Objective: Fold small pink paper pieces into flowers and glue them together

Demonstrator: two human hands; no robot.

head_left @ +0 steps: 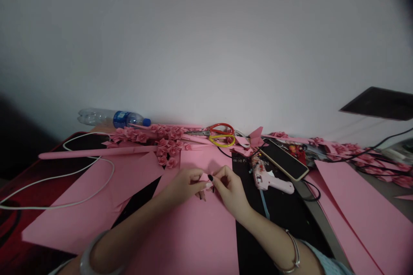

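Note:
Between my two hands is a small folded piece of pink paper [204, 177], held above a large pink sheet [200, 232]. My left hand [187, 184] pinches it from the left, thumb on top. From the right, my right hand [229, 189] grips its edge between thumb and forefinger. Fingers cover much of the piece, so its full shape is hidden. Just beyond the hands lie pink paper roses [169, 148]. A pale pink glue gun [271, 180] rests on the black mat to the right of my right hand.
Scissors with red and yellow handles [222, 134] lie at the back, near a plastic bottle [121, 118] on its side. A phone [284, 159] lies beyond the glue gun. A white cable [64, 204] loops across the left. More pink sheets [364, 206] are at the right.

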